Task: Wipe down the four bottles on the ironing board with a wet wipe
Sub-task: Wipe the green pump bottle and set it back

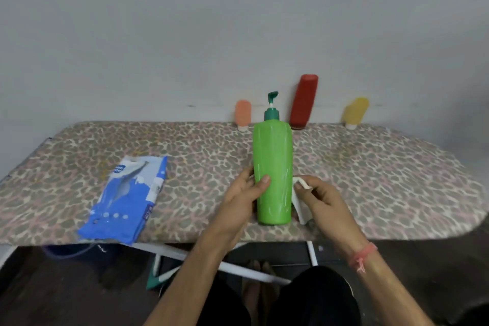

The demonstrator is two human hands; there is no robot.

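Far to the left of our grip, a blue wet-wipe packet (127,200) lies flat on the leopard-print ironing board (370,180), its lower corner reaching the near edge and well apart from either hand. Our left hand (242,200) wraps the lower left side of the green pump bottle (273,174), thumb pressed across its front and the other fingers hidden behind it, so the hand is closed firmly on the bottle. The bottle stands upright near the board's front edge, directly between our two hands, its dark green pump head (272,103) pointing up above the grip. Beyond the grip, against the grey wall (185,34) at the board's far edge, three more bottles stand cap-down: a small orange bottle (243,114) just left of the pump, a tall red bottle (303,101) just right of it and tilted toward the wall, and a small yellow bottle (356,113) farther right, also tilted. Immediately right of the green bottle, our right hand (324,202) pinches a folded white wet wipe (300,202) between thumb and fingertips, the fingers closed together on it; the wipe sits against the bottle's lower right side, its loose end hanging down toward the board. A pink thread band (362,255) circles our right wrist, below and to the right of the grip. Under the board's near edge, below both hands, the white legs of the stand (238,270) cross over a dark floor.
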